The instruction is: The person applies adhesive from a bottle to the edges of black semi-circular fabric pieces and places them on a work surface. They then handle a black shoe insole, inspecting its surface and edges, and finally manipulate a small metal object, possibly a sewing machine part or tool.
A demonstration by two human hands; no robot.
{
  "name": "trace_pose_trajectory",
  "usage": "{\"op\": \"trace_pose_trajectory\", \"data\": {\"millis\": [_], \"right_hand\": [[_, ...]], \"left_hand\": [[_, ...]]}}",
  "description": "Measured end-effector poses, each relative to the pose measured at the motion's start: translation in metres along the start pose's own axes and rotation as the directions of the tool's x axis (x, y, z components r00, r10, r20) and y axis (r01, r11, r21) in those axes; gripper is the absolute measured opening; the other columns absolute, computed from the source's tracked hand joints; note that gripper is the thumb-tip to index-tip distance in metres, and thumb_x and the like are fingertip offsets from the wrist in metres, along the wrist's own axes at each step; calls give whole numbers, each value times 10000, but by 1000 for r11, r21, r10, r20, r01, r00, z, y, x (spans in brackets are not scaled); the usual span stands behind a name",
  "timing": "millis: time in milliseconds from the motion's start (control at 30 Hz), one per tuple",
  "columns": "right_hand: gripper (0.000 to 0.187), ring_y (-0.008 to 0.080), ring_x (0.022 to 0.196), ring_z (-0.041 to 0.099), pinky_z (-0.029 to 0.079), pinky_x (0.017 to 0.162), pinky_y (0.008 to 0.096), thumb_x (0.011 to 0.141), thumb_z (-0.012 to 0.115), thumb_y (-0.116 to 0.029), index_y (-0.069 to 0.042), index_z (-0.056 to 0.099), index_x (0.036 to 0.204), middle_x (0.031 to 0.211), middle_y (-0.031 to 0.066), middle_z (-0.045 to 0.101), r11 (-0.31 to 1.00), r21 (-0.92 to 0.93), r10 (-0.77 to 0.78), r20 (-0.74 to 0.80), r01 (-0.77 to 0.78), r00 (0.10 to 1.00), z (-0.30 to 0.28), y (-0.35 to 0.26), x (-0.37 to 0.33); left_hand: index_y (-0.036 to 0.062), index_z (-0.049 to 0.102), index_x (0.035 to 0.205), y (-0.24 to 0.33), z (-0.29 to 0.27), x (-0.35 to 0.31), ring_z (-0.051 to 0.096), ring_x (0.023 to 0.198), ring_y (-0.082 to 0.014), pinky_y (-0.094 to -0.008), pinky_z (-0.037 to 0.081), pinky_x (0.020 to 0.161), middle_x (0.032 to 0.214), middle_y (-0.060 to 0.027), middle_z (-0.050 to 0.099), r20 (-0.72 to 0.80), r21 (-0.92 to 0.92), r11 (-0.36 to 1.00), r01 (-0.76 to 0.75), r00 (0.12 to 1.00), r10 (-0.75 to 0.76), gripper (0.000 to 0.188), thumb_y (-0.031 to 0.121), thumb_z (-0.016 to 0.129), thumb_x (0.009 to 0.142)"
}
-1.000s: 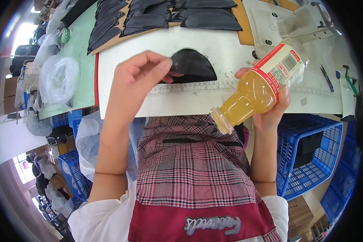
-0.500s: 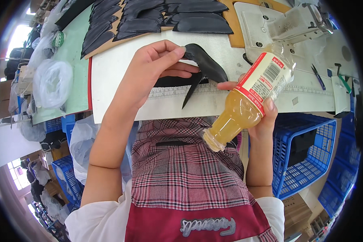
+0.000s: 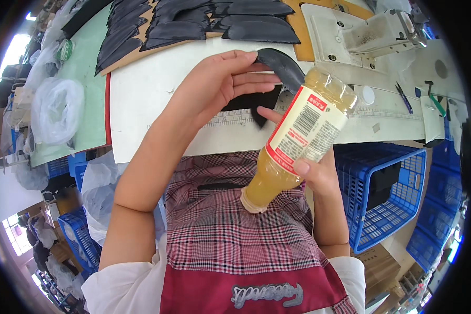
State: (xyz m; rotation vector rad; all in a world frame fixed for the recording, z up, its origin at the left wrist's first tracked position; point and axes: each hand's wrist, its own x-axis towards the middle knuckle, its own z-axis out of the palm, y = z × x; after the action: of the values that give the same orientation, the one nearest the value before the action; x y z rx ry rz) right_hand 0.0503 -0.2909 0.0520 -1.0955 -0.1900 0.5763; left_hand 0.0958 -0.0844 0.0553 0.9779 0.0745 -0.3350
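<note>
My left hand (image 3: pixel 214 83) pinches the upper end of a curved, glossy black piece (image 3: pixel 283 67) between thumb and forefinger, its other fingers loosely stretched. In my right hand (image 3: pixel 319 175) is a clear plastic bottle (image 3: pixel 306 123) with a cream and red label and yellowish liquid, tilted with its neck down toward my apron. My right forefinger reaches out past the label, close to the black piece. The bottle hides the piece's lower right part. Under my left fingers, flat black material (image 3: pixel 254 100) lies along the ruler marks (image 3: pixel 230 119).
Rows of similar black pieces (image 3: pixel 261 29) lie on cardboard at the back. A sewing machine (image 3: pixel 371 36) stands back right. A white round cap (image 3: pixel 368 95), thread snips (image 3: pixel 403 98) and a green-handled tool (image 3: pixel 437 103) lie right. Below is a blue crate (image 3: pixel 361 209); clear plastic (image 3: pixel 57 110) is left.
The bottle has swung left and its neck has dropped lower. My left hand has shifted right with the black piece. The white cap now shows beside the bottle.
</note>
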Motion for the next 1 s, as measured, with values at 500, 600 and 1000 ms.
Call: {"op": "trace_pose_trajectory", "data": {"millis": [500,600,1000], "right_hand": [[757,267,965,589,505,777,333,654,707,-279,56,361,1239,1180,295,485,999,-42,-2,-143,-4,990,-4,6,-4],[811,283,1014,565,504,780,324,678,691,-340,40,300,1277,1212,312,445,999,-35,-22,-143,17,989,-4,5,-1],[853,263,1027,551,496,774,290,707,635,-445,12,250,1316,1233,335,412,986,-165,-14,-146,-10,989,-14,-3,-7]], "left_hand": [[-87,504,1026,142,-60,-19,569,996,-303,-373,482,886,1012,-195,582,-213,26,902,-430,880,425,230,88,493,878],[-90,518,1007,177,-85,-47,568,993,-304,-374,484,880,1006,-200,583,-274,106,880,-462,838,473,228,95,499,875],[-88,502,1028,168,-152,-42,516,1073,-358,-402,441,933,1107,-233,536,-258,41,927,-374,892,371,272,134,522,873]]}}
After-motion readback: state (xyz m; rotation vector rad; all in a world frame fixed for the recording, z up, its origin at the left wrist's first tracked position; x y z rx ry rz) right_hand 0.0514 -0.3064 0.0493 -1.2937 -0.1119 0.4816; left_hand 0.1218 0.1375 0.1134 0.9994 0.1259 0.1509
